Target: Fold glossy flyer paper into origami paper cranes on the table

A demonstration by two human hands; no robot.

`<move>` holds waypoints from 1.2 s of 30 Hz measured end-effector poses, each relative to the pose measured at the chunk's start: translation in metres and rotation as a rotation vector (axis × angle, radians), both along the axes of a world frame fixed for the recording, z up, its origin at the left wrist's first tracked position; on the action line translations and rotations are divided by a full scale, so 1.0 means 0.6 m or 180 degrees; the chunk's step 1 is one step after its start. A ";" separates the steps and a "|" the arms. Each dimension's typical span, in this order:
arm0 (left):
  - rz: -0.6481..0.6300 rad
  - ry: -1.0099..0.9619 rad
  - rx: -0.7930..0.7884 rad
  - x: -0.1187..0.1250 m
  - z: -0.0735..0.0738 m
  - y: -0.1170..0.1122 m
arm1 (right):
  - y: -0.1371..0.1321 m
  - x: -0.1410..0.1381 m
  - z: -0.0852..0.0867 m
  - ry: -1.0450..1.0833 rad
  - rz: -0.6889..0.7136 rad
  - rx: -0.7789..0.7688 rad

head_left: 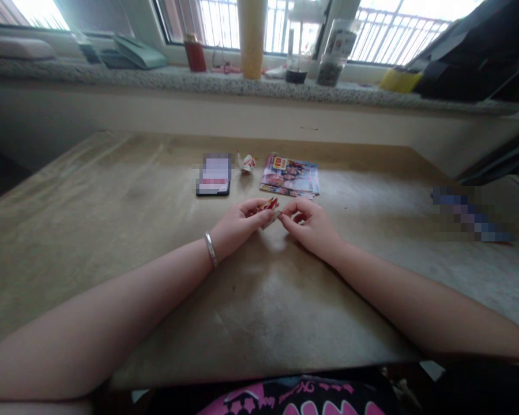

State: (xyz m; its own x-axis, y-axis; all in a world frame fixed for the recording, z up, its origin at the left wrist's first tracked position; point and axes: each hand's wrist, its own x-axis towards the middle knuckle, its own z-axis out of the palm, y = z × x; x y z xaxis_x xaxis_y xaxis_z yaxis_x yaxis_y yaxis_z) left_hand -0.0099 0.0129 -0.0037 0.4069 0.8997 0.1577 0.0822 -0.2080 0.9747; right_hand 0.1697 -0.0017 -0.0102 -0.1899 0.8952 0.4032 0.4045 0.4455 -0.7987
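Observation:
My left hand (247,220), with a silver bangle at its wrist, is closed on a small folded paper piece (270,215) in white, red and yellow. Thumb and fingertips of my right hand (305,222) pinch together at the right edge of that paper. Both hands are just above the middle of the table. Beyond them lies a stack of printed colour sheets (292,176) with a yellow and red label on top. To the left of the stack stands another folded paper shape (246,163), white with red marks.
A phone (215,174) with a lit, blurred screen lies left on the table (155,230). At the right edge is a blurred bluish long object (471,214). Along the stone windowsill (155,75) stand a red jar (194,53), a tall yellow cylinder (253,40) and clear containers (334,55).

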 end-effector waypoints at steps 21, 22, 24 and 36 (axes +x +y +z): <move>-0.0012 -0.0106 -0.0355 0.000 -0.004 0.006 | 0.011 0.003 -0.004 -0.0058 0.0166 -0.0803; -0.0026 -0.0078 -0.0354 0.000 -0.004 0.006 | 0.011 0.004 -0.004 -0.0092 0.0143 -0.0797; -0.0032 -0.0016 -0.0335 -0.001 -0.005 0.006 | 0.010 0.005 -0.002 -0.0171 0.0086 -0.0753; -0.0019 0.0312 -0.0241 -0.011 -0.002 0.014 | 0.008 0.003 -0.002 -0.0385 0.0213 -0.0695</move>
State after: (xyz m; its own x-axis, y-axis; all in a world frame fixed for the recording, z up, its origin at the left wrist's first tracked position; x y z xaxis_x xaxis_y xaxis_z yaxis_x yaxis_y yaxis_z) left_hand -0.0166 0.0212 -0.0050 0.4225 0.9051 0.0485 0.1769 -0.1348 0.9750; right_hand 0.1714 0.0034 -0.0112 -0.2867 0.9423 0.1726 0.4783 0.2969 -0.8265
